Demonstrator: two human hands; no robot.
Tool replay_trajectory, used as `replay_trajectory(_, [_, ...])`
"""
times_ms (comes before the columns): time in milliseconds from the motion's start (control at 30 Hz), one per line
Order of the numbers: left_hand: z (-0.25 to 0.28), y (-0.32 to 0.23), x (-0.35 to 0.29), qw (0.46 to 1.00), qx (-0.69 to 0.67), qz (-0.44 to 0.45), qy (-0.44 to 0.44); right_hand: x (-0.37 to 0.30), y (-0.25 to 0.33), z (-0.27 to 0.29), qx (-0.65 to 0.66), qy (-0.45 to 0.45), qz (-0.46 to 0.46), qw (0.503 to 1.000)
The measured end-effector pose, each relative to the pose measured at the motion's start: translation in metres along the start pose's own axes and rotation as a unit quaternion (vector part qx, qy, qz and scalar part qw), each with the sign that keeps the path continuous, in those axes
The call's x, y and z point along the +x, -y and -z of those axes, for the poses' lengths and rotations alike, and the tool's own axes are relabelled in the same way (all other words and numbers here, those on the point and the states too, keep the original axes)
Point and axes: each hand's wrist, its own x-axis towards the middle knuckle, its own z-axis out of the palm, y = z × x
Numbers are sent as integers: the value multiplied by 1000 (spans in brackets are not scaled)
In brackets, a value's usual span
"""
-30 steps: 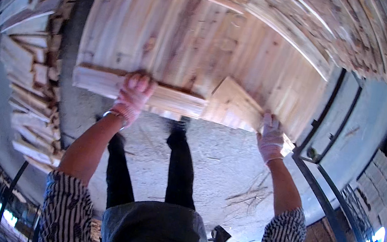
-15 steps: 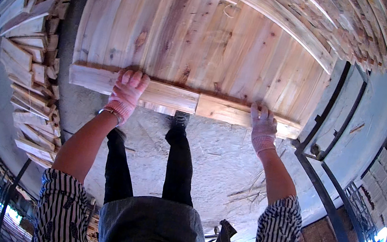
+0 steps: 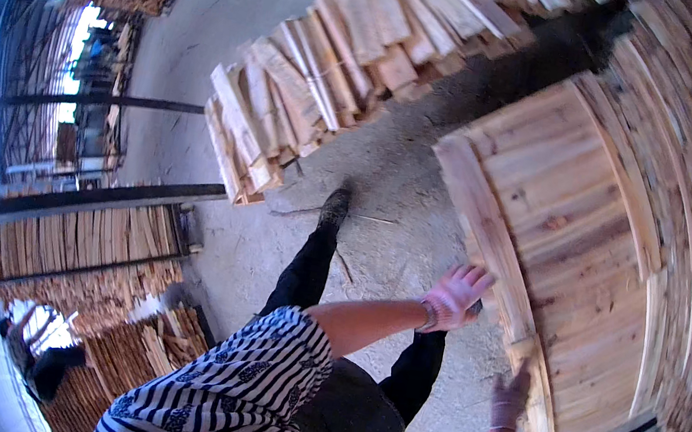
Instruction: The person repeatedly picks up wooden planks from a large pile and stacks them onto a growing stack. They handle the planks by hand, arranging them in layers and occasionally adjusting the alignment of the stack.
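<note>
— Where are our hands?
— Our left hand (image 3: 457, 295), gloved, fingers spread, hovers just beside the edge of the flat stack of boards (image 3: 576, 248). Our right hand (image 3: 508, 400) is flat near that edge.
— And behind them?
— A slanted pile of planks (image 3: 318, 97) on the concrete floor (image 3: 399, 215).

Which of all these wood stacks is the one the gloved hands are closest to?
The flat layer of pale planks at right; the left hand and right hand are at its near edge. The jumbled plank heap lies beyond the feet.
</note>
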Motion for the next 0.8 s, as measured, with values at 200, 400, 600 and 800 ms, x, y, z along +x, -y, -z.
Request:
replay_trajectory(200, [-6,198,-165,935,-143,297,-132,-6,206,-7,201,196,47,959])
replay_trajectory(400, [127,405,-285,795,-136,479,-347,23,394,-78,336,386,78,856])
replay_trajectory(600, [218,601,-345,685,-323,523,-391,132,665,-107,373,256,244,858])
replay_trajectory(800, [257,689,-323,598,-482,523,-369,195,845,-90,124,146,180,965])
